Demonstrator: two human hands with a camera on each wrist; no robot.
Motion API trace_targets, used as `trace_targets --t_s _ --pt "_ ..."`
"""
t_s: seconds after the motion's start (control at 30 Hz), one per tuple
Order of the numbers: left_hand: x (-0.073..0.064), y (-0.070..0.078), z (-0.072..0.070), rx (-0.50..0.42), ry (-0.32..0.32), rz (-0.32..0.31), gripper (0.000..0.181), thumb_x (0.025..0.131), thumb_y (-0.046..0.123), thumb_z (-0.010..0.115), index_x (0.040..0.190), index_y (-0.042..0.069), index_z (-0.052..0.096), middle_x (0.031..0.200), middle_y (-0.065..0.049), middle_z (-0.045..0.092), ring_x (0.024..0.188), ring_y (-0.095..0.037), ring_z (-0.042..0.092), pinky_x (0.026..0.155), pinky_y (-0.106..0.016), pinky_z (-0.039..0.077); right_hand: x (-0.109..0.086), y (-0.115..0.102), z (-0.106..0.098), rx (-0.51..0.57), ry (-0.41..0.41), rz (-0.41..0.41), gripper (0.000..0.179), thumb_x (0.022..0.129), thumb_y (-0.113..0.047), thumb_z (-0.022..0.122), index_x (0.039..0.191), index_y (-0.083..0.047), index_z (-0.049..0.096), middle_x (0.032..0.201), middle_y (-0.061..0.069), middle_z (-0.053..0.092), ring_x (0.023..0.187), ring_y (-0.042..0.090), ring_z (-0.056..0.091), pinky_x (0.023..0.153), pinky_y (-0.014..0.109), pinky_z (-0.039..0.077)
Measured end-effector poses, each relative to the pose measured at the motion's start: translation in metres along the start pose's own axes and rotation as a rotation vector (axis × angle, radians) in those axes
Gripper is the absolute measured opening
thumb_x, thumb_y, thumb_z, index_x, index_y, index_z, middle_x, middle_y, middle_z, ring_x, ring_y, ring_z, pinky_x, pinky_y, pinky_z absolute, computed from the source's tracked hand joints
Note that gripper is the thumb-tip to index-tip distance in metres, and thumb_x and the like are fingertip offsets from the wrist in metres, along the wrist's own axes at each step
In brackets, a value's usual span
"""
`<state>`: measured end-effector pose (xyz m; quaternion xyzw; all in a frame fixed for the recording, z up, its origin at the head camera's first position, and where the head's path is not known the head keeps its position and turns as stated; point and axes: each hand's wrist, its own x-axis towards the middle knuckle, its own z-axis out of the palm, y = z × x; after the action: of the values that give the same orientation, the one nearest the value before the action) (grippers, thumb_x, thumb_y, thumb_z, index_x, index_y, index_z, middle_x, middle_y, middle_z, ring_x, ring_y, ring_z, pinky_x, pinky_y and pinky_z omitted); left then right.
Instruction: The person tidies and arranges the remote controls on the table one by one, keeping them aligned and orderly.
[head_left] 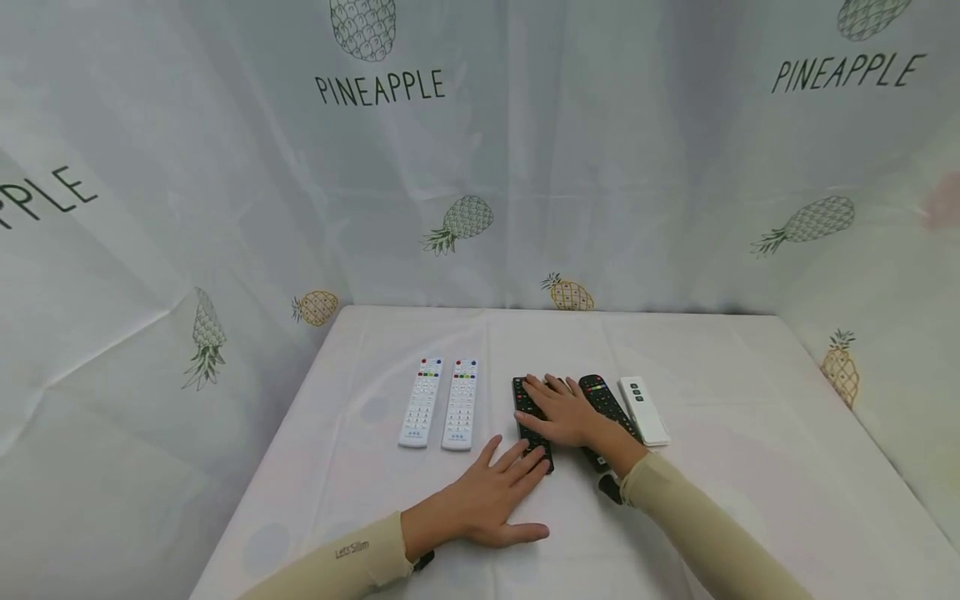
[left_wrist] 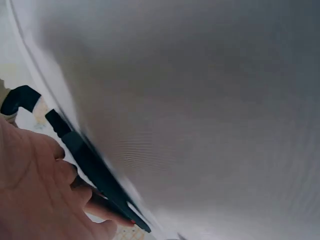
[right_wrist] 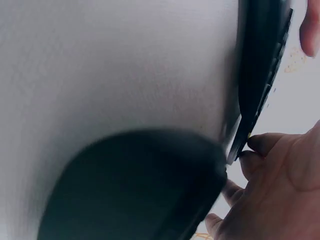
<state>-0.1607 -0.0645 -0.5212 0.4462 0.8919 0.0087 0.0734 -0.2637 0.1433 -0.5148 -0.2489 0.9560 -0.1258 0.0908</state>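
My right hand (head_left: 564, 415) lies palm down with fingers spread over the black remote controls. Its fingertips reach the left black remote (head_left: 533, 450), and the palm hides most of another black remote (head_left: 596, 460). Farther right, a third black remote (head_left: 604, 398) lies slanted, partly behind the wrist. With straight, spread fingers, my left hand (head_left: 493, 498) reaches the lower end of the left black remote; its thumb points right over the cloth. In the left wrist view, black remotes (left_wrist: 97, 170) show edge-on beyond the palm. The right wrist view has a dark remote (right_wrist: 260, 65) beside the fingers.
Two white remotes, one (head_left: 422, 404) beside the other (head_left: 460, 406), lie left of the black ones. A small white remote (head_left: 643, 411) with dark buttons lies at the right. The table (head_left: 720, 375) wears a pale cloth; pineapple-print curtains (head_left: 600, 167) surround it.
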Motion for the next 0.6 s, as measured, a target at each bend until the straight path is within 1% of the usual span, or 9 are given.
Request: trace_targets --t_s 0.13,0.27,0.43,0.6 --pt "0.0009 -0.0007 0.0018 0.014 -0.012 -0.014 0.09 0.091 0.079 0.007 0.16 0.022 0.011 0.168 0.004 0.007 0.156 -0.021 0.003 0.121 -0.06 0.007 0.0015 -0.0009 0.0048 -0.02 -0.003 0.01 0.08 0.097 -0.068 0.032 0.157 -0.015 0.028 0.164 0.004 0.024 0.151 0.037 0.021 0.119 0.063 0.01" --pt "0.0039 -0.0002 0.0033 -0.008 -0.009 -0.004 0.091 0.091 0.08 0.008 0.16 0.021 0.011 0.168 0.004 0.007 0.156 -0.02 0.0 0.121 -0.06 0.004 0.0008 -0.0026 0.0069 -0.033 -0.003 0.006 0.081 0.097 -0.069 0.033 0.157 -0.015 0.028 0.165 0.004 0.024 0.151 0.036 0.022 0.119 0.063 0.011" --pt "0.0062 -0.002 0.0057 0.01 -0.025 -0.003 0.092 0.09 0.081 0.007 0.16 0.022 0.012 0.167 0.007 0.008 0.155 -0.021 0.0 0.121 -0.06 0.004 0.0002 -0.0054 0.006 -0.034 -0.012 -0.011 0.082 0.096 -0.07 0.032 0.158 -0.016 0.026 0.165 0.003 0.021 0.152 0.035 0.019 0.119 0.062 0.011" --pt "0.0076 -0.0046 0.0017 -0.003 -0.044 -0.01 0.094 0.089 0.082 0.01 0.16 0.021 0.011 0.167 0.006 0.005 0.155 -0.021 -0.003 0.121 -0.06 0.003 0.0028 -0.0072 0.0041 -0.038 -0.012 -0.017 0.083 0.096 -0.07 0.033 0.157 -0.015 0.027 0.165 0.004 0.023 0.152 0.035 0.019 0.119 0.062 0.01"
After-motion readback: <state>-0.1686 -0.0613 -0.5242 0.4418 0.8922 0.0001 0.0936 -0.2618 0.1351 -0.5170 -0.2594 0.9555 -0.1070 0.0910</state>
